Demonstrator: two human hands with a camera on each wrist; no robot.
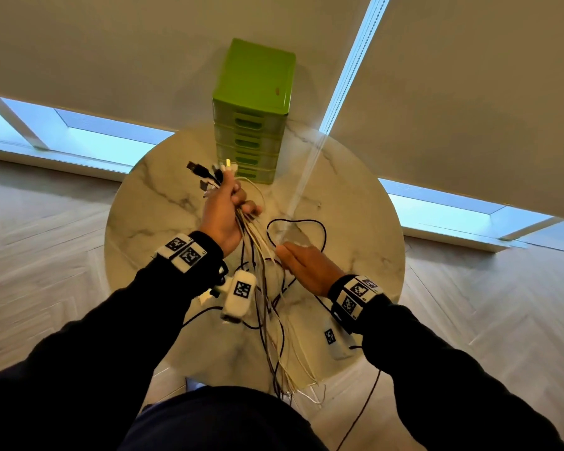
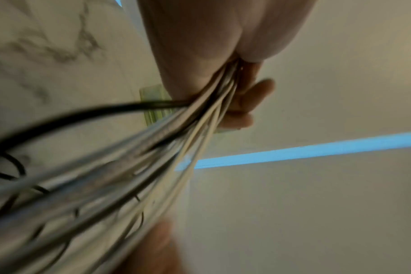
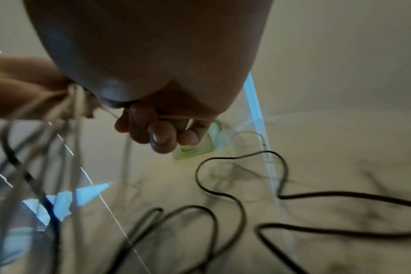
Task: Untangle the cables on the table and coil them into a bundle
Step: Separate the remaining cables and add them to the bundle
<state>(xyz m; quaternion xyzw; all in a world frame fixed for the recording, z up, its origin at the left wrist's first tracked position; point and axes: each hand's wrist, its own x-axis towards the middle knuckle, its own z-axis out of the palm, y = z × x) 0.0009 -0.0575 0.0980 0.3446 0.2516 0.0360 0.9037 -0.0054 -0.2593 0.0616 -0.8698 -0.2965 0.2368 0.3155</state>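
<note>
My left hand [image 1: 223,213] is raised over the round marble table [image 1: 355,206] and grips a bundle of white and dark cables [image 1: 261,288] just below their plug ends [image 1: 209,174]. In the left wrist view its fingers [image 2: 242,109] curl round the bundle [image 2: 176,139]. The strands hang down and trail over the table's near edge. My right hand [image 1: 306,265] is lower and to the right, beside the hanging strands. Its curled fingers [image 3: 162,133] pinch one thin white cable [image 3: 176,117]. A black cable [image 1: 297,222] lies in loose loops on the tabletop [image 3: 237,200].
A green plastic drawer unit [image 1: 254,118] stands at the table's far side, just beyond my left hand. Roller blinds and a window strip lie behind it. Wooden floor surrounds the table, and cable ends dangle off its near edge [image 1: 306,385].
</note>
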